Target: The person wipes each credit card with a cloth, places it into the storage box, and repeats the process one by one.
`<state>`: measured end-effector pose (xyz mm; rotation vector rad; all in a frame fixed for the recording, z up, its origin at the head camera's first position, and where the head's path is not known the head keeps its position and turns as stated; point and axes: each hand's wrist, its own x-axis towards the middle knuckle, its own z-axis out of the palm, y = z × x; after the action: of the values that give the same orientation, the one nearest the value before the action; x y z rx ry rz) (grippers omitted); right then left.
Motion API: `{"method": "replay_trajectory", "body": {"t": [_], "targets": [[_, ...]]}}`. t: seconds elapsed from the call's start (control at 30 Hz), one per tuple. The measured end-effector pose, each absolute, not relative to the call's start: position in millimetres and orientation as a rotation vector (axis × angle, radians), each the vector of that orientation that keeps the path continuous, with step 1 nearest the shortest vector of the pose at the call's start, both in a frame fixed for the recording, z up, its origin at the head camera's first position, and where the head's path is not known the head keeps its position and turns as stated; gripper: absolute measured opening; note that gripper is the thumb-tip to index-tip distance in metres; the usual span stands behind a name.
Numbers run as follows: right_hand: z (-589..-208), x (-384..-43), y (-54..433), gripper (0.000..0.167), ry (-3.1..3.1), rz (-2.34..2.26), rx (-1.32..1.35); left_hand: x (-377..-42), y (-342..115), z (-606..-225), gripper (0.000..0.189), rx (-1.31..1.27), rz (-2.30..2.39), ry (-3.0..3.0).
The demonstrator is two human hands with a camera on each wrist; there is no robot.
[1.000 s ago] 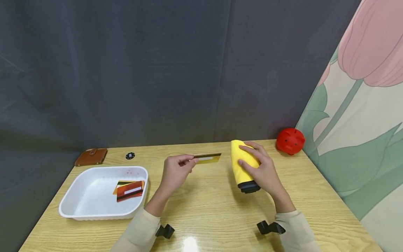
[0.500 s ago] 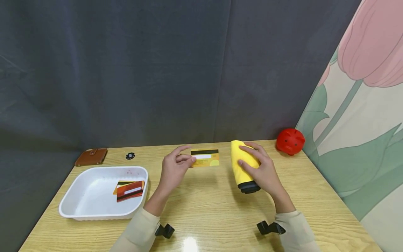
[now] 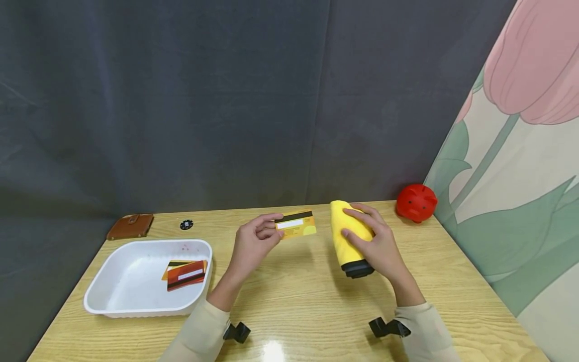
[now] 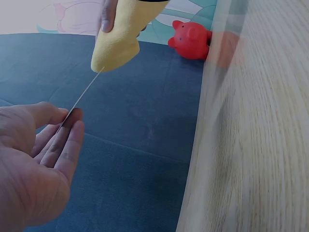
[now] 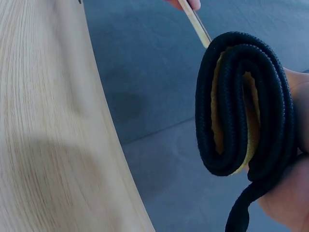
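Observation:
My left hand (image 3: 255, 242) pinches a yellow bank card (image 3: 296, 225) by its left end, thumb against the fingers. The card's back, with a dark magnetic stripe and white strip, faces the head camera; in the left wrist view it shows edge-on. To its right, my right hand (image 3: 379, 240) grips a folded yellow cloth (image 3: 348, 232) with black edging, thumb and fingers wrapped over it. Its folded black edge (image 5: 227, 106) fills much of the right wrist view. Both things are raised above the wooden table (image 3: 298, 301), with a gap between card and cloth in the head view.
A white plastic tray (image 3: 131, 306) on the left holds a red card (image 3: 186, 275) lying over a yellow one (image 3: 174, 263). Behind it lie a brown leather wallet (image 3: 130, 227) and a black poker chip (image 3: 186, 224). A red piggy bank (image 3: 416, 203) stands back right.
In my left hand the card has turned from a steep tilt to face the head camera, then slanted a little, right end higher. My right hand and the cloth stay in place.

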<state>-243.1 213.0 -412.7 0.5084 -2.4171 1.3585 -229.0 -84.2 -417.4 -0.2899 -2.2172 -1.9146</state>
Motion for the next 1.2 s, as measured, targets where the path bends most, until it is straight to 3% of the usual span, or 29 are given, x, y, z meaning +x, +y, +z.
{"method": "replay_trajectory", "body": {"t": [1.2], "targets": [[-423.4, -223.1, 157.8, 0.046, -2.389, 1.327, 0.882, -222.7, -66.2, -427.3, 0.051, -0.407, -1.892, -2.290]]}}
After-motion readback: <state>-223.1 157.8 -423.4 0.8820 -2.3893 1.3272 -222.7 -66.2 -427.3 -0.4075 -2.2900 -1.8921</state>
